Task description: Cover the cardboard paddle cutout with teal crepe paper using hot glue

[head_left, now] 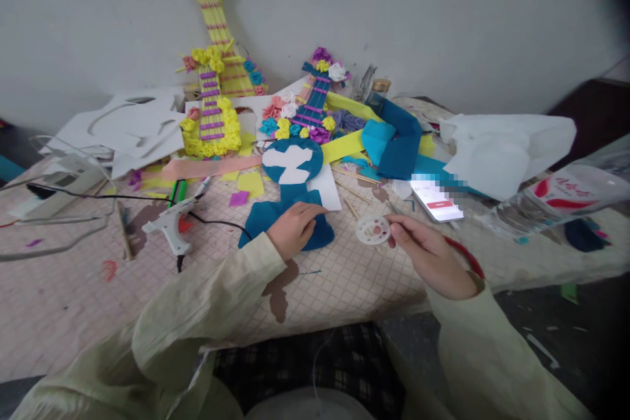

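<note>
My right hand [428, 252] grips a round, flat white spool [373, 230] with holes in its face, thumb and fingers on its right edge. My left hand [294, 228] is over the lower part of a blue paper-covered shape [266, 220], its fingers bent and drawn together. Whatever they pinch is too small or hidden to make out. The blue shape has a rounded upper part with white patches [290, 161] and a wider base. It lies flat on the patterned tablecloth [344, 282].
Paper-flower-covered instrument models [211, 111] lean by the wall, another [315, 102] beside them. A white glue gun [170, 226] with a black cord lies left. To the right are blue crepe paper [401, 138], a lit phone [438, 200] and a plastic bottle [566, 197].
</note>
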Demonstrator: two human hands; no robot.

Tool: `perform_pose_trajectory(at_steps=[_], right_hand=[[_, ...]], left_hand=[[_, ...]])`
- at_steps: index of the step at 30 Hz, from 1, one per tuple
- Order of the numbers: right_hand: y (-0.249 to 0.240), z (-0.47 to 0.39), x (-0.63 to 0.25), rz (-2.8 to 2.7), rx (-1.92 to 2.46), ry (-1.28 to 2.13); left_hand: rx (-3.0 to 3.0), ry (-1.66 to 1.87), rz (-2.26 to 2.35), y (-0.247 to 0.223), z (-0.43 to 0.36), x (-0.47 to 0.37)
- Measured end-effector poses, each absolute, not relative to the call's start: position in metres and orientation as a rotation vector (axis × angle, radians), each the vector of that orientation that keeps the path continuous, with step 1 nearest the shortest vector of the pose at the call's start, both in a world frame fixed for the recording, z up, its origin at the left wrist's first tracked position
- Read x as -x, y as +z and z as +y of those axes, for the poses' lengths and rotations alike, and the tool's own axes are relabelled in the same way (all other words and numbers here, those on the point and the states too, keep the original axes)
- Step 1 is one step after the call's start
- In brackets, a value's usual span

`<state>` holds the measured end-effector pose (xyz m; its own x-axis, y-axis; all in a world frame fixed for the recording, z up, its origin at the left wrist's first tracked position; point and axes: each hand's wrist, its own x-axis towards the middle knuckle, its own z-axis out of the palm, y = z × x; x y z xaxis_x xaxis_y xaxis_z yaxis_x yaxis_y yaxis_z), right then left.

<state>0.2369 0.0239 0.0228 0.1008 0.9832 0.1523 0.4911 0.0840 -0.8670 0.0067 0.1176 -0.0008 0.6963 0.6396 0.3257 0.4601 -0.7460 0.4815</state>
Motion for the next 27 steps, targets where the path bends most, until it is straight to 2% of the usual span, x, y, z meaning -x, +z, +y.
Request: perform_pose_trajectory(at_steps=[4,11,15,20,27], right_hand=[[0.025,0.018,-0.228,-1.556,1.487,0.796],[0.039,0.005,-0.199,-1.569,1.283,0.81],[0.049,-0.001,-0.188,-1.592,1.152,0.809],[0.055,-0.002,-0.186,-1.644,0.956,1.14],[0.043,-0.005,-0.177,-1.669,1.221,1.231]], left_hand=[[-2.499,0.834,0.801,0.024,0.096,-0.004],[-2.205,0.819,0.587,0.056,0.044,-0.002],[-2.158,0.878,0.658,0.055,0.031,0.004],[-2.233,0.822,0.795,0.049,0.022,0.016],[-2.134,0.724,0.799,0.026,0.01,0.023]])
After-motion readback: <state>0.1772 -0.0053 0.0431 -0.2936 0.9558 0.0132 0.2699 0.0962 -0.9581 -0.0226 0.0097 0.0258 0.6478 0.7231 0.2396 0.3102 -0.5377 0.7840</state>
